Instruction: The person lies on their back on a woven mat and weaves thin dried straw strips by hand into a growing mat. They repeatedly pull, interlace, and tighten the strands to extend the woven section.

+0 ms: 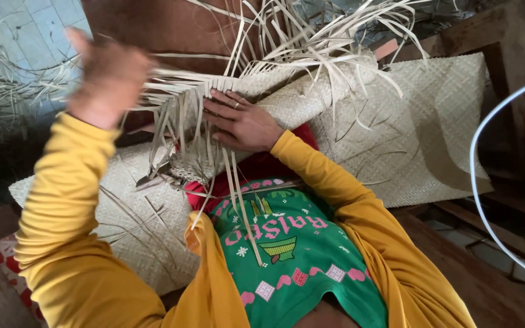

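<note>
Weaving pale strips into a mat on my lap.

My right hand [241,121] lies flat, fingers spread, pinning the woven edge [214,85]; my left hand [107,76] is raised and blurred, grip unclear. I judge a dry strip [241,200] could snap or slip free. No packages or signs; only my green printed shirt [293,255].
</note>
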